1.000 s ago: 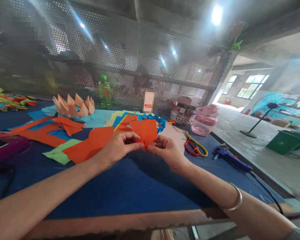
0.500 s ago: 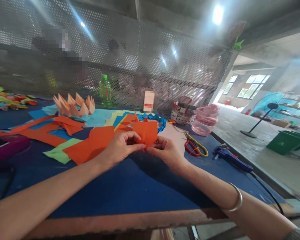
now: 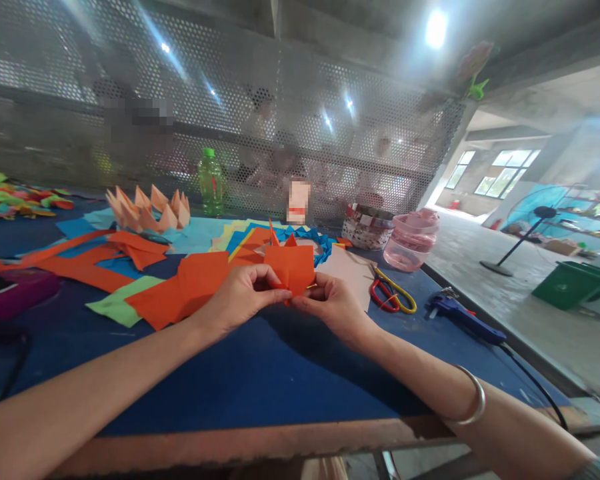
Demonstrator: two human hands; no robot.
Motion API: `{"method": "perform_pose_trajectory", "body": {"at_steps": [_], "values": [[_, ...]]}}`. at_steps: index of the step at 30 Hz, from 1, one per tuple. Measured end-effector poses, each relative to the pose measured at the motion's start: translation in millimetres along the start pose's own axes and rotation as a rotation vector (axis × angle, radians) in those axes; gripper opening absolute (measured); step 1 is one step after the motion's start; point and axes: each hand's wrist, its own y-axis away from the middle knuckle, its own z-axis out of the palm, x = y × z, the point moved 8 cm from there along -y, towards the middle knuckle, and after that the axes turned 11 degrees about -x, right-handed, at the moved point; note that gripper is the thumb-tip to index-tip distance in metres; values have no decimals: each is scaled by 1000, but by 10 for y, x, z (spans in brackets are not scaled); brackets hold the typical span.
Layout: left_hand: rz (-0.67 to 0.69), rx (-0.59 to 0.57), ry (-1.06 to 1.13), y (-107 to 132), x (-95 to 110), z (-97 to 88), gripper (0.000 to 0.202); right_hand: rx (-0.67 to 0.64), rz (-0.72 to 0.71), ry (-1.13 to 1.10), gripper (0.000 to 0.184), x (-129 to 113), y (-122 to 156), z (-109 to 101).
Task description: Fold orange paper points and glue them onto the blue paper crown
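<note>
A small piece of orange paper [image 3: 290, 263], creased near its lower middle, is held up just above the table's middle. My left hand [image 3: 245, 293] pinches its lower left edge between thumb and fingers. At the lower right, my right hand [image 3: 337, 303] grips the same paper, the two thumbs almost meeting. Orange paper sheets [image 3: 200, 283] lie beside my left hand, partly over a light green sheet [image 3: 120, 303]. Behind the held paper are folded blue paper pieces [image 3: 323, 243], partly hidden. Scissors [image 3: 395, 293] with red and yellow handles rest right of my right hand.
A peach folded-paper ring [image 3: 147, 210] and a green bottle [image 3: 210, 183] stand toward the back. On the right are a woven basket [image 3: 365, 230], a pink water jug [image 3: 411, 243] and a blue glue gun [image 3: 467, 320] with a cord. A perforated screen [image 3: 370, 93] rises behind the table.
Both hands keep their pinch on the orange paper, which has shifted very slightly left. Blurred figures behind the screen have moved.
</note>
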Motion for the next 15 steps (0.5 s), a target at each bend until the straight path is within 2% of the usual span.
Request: {"method": "perform_pose_trajectory", "body": {"at_steps": [7, 15], "values": [[-19, -14, 47, 13, -12, 23, 31, -28, -25, -2, 43, -37, 7, 60], [11, 21, -43, 29, 49, 13, 28, -45, -45, -119, 50, 7, 5, 99]]}}
